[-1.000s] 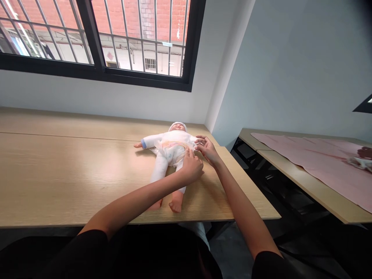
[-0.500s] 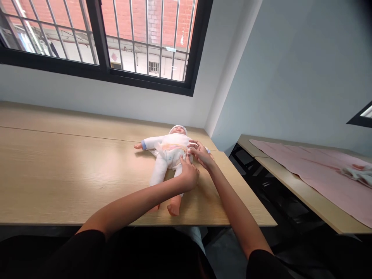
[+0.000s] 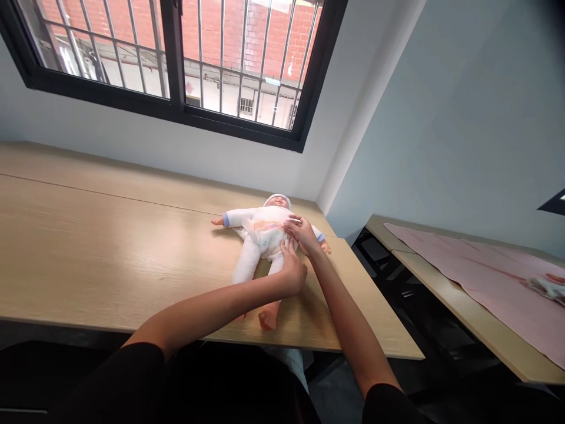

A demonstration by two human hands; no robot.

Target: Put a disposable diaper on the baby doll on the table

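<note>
A baby doll in white clothes with blue cuffs and a white cap lies on its back on the wooden table, bare feet towards me. Around its hips is a white diaper with a coloured band at the waist. My left hand reaches across the doll's leg, thumb and finger closed on the diaper's side edge. Just above it, my right hand has its fingers bent over the diaper's waist at the same side. The fingertips partly hide the edge between them.
The light wooden table runs left along the wall under a barred window. To the right, across a gap, another table bears a pink mat with a crumpled cloth on it.
The view has tilted and shifted slightly, so the doll sits a little further right. Both hands stay at the diaper's side, their fingers only slightly moved.
</note>
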